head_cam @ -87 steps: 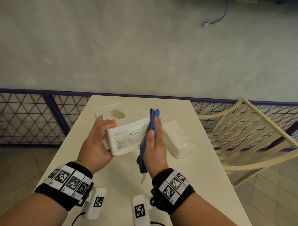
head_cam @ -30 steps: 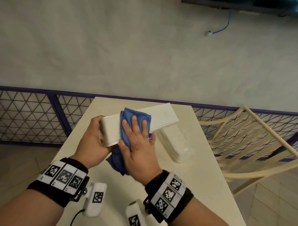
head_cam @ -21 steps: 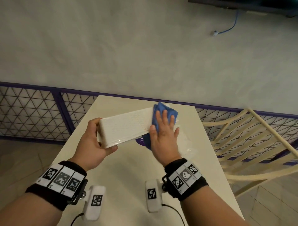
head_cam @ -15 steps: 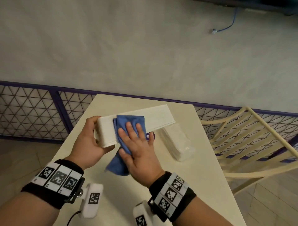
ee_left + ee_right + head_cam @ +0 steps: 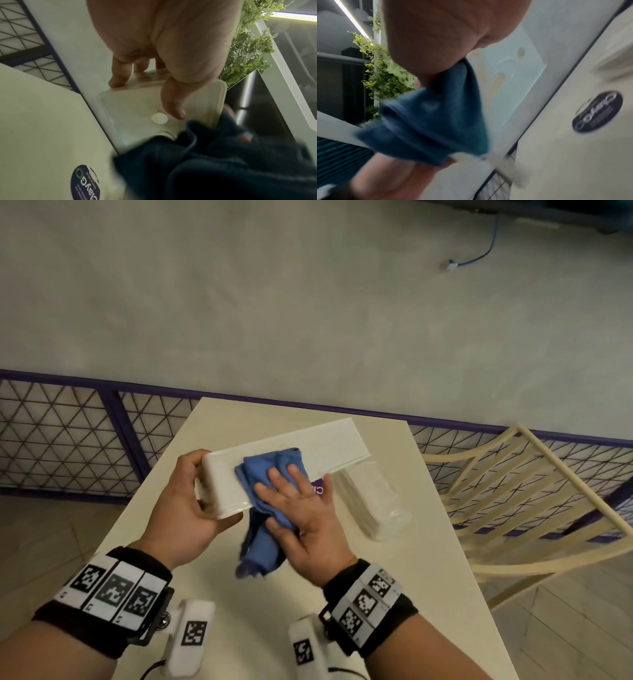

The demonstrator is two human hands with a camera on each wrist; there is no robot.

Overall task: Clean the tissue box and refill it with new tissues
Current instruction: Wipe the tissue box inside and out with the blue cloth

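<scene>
My left hand (image 5: 186, 501) grips the tissue box (image 5: 329, 445); my right hand (image 5: 301, 510), fingers flat, has swept the blue cloth (image 5: 270, 474) back leftward: wiping continues, refill pending.

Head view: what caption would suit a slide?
Left hand grips a white box while right hand presses a blue cloth on it.

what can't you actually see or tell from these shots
- Tissue box opening: faces away in the head view; whether tissues are inside cannot be told.
- Box face beneath the blue cloth: covered by the cloth and right hand.
- Round purple label: blurred in the right wrist view.
- Wrapped tissue pack: near end hidden behind the box.
</scene>
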